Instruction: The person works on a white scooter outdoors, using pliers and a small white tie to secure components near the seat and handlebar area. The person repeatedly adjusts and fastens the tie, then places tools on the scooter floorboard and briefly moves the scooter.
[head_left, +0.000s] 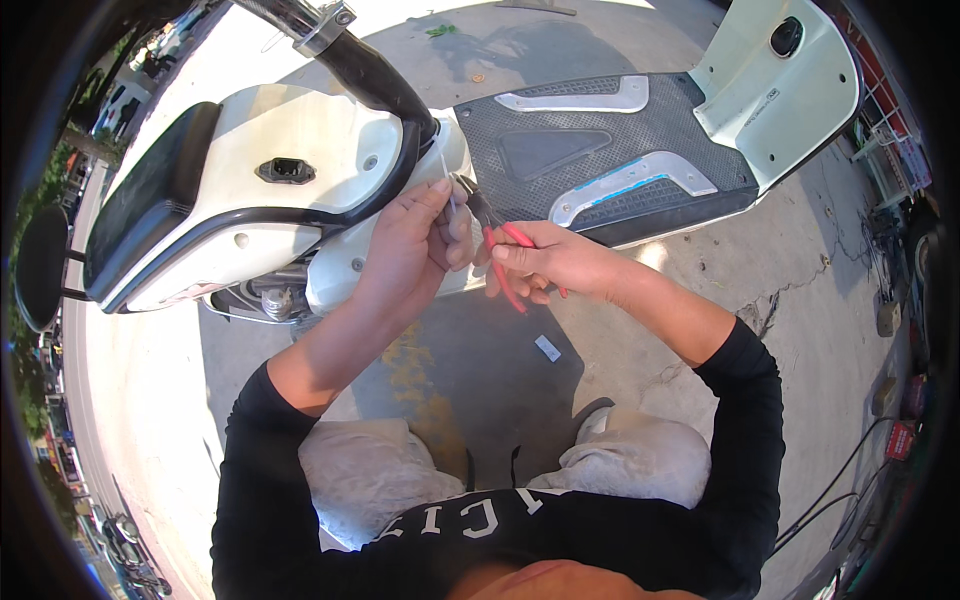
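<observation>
My left hand (416, 236) pinches a thin white strip (443, 161), which looks like a cable tie, running up to the base of a black tube (367, 79) on a cream scooter body (300, 150). Red-handled pliers or cutters (489, 214) rest in my right hand (536, 262), their handles spread apart. The tool's dark jaws are beside the strip and the fingertips of my left hand; whether they touch the strip I cannot tell. A metal clamp (325, 30) encircles the tube higher up.
The scooter's black footboard (555, 150) with metal trim extends right to an upright cream panel (780, 90). A small pale packet or card (547, 348) lies on the concrete ground. Black cables (825, 499) lie at the lower right. A black seat (150, 195) is at the left.
</observation>
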